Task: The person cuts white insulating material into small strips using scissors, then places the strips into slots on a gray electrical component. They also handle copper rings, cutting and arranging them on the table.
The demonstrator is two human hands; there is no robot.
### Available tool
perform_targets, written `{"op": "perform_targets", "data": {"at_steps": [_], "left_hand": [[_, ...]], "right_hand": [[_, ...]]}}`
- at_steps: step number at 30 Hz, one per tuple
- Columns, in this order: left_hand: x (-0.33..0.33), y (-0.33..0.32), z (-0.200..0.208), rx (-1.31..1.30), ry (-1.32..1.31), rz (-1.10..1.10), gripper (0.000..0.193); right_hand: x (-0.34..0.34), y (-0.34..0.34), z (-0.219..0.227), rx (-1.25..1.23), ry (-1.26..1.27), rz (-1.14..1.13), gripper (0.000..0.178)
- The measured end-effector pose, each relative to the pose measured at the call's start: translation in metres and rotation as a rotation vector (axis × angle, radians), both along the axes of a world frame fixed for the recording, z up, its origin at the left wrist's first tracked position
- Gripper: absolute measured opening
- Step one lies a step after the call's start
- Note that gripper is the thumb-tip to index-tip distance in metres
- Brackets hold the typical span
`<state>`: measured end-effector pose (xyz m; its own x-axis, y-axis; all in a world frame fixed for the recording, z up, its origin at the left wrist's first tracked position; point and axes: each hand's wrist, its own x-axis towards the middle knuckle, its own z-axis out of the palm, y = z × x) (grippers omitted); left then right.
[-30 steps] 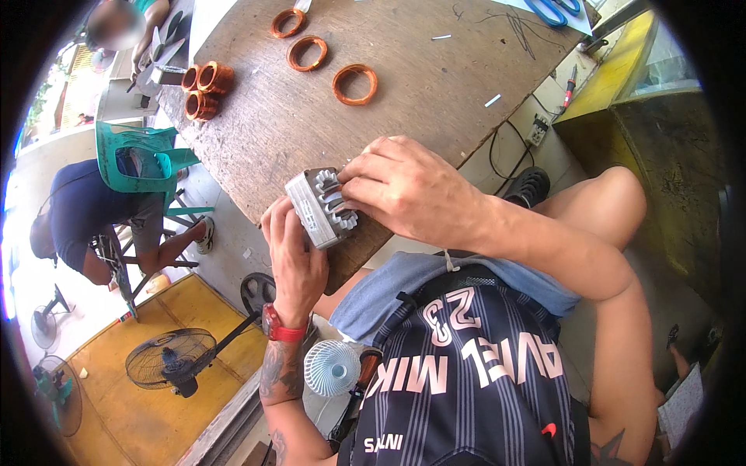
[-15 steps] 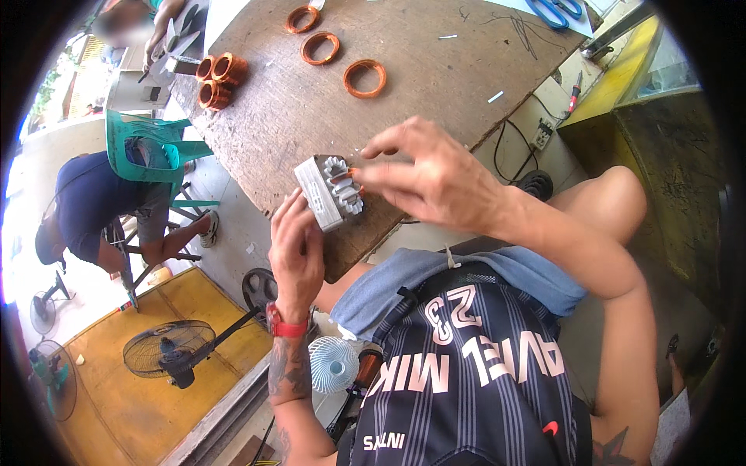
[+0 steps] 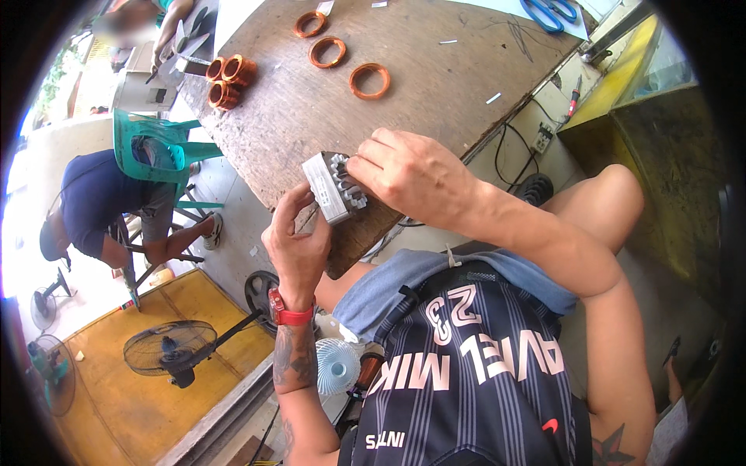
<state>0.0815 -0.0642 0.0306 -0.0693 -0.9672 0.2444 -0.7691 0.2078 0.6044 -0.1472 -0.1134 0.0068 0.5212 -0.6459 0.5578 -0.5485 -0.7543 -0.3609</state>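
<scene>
A grey laminated stator core (image 3: 329, 190) with toothed slots rests near the corner of the wooden table (image 3: 287, 109). My left hand (image 3: 298, 245) is at its near left side, thumb and fingers closed against its edge. My right hand (image 3: 404, 171) reaches over from the right, fingers pinched together at the toothed face. What those fingers hold, if anything, is hidden. Farther back lie three loose copper wire coils, one of them this ring (image 3: 369, 81). A cluster of copper coils (image 3: 235, 71) stands at the table's left edge.
Blue-handled scissors (image 3: 548, 14) lie at the far right on white paper. Thin dark wires (image 3: 521, 39) and white slips are on the table. A soldering iron (image 3: 574, 99) hangs beside an outlet. At left are a green chair (image 3: 151, 151), a bent-over person and a fan (image 3: 171, 348).
My right hand has shifted slightly left and closed in over the slots, hiding the copper-coloured bits seen there before. My left fingers have slid down the core's edge and curled more.
</scene>
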Motion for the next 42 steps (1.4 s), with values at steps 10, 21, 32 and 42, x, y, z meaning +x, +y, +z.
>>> {"op": "perform_targets", "data": {"at_steps": [10,21,32,42], "left_hand": [[0.004,-0.012,-0.001,-0.139,-0.237,-0.159,0.036],[0.001,-0.031,-0.010,0.203,0.332,-0.145,0.025],[0.007,-0.014,-0.018,0.071,0.124,-0.075,0.038],[0.018,-0.011,-0.029,0.200,0.286,-0.071,0.031]], "right_hand": [[-0.002,-0.006,-0.001,-0.037,-0.030,0.082,0.023],[-0.001,-0.014,0.002,-0.138,0.032,0.114,0.012],[0.002,-0.012,-0.006,0.242,-0.190,0.096,0.031],[0.003,-0.015,-0.002,0.496,-0.255,0.083,0.021]]}}
